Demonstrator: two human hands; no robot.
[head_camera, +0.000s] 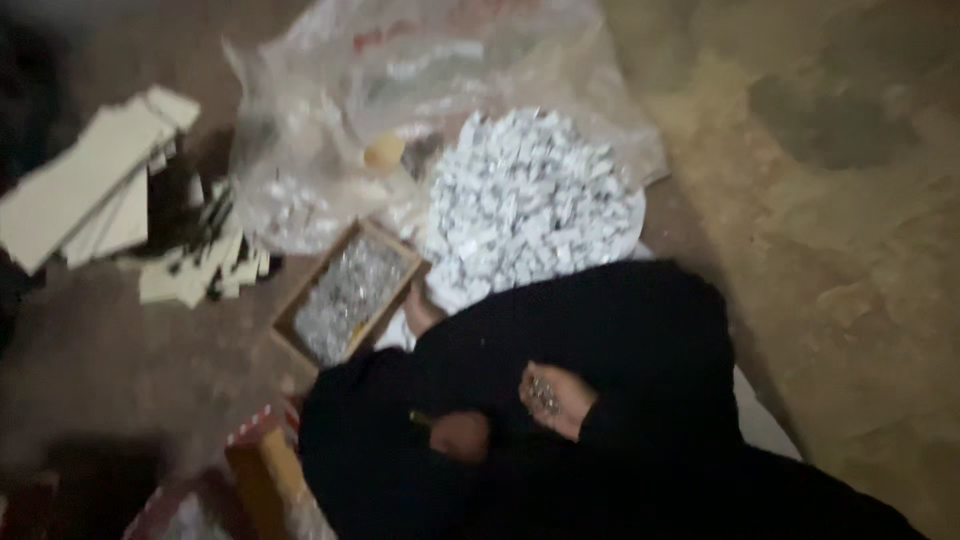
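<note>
**Cupped palm of small metal bits above a dark lap**

While the picture is blurred and dim, the right hand (556, 398) shows clearly enough: it lies palm up on the black cloth (600, 330) of the lap, fingers spread loosely into a shallow cup, with a small cluster of shiny metal pieces (541, 393) resting in it. These are too small and smeared to count. The left hand (458, 436) sits just beside it, lower, curled around something thin and dark; what it grips cannot be told.

Ahead of the knees stands one open cardboard box (347, 293) filled with silvery bits, near the right hand but apart from it. Beside the box is one round heap of white wrapped pieces (530, 200), far too many to count, lying on a clear plastic bag (330, 90). To the left on the floor (850, 250) lie two loose stacks of pale flat cards (90, 180).
</note>
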